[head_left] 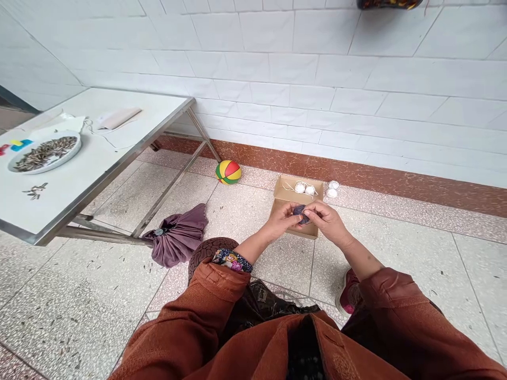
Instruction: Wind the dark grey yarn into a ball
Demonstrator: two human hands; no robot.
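Between my two hands is a small ball of dark grey-blue yarn (302,214). My left hand (282,220) grips it from the left, with the thumb along its near side. From the right, my right hand (324,217) pinches at its edge; fingertips cover part of it. Below and behind the hands an open cardboard box (279,201) sits on the floor. Two white yarn balls (304,188) with loose ends lie on its far flap or side. Just right of the box are two more white yarn balls (332,189), on the floor against the wall.
A striped ball (228,172) rests by a leg of the white-topped table (130,119) at left. On that table stands a plate (77,150) of sunflower seeds. A purple cloth (178,235) lies on the floor beside a brown patterned round object (209,247). Seed shells litter the tiles.
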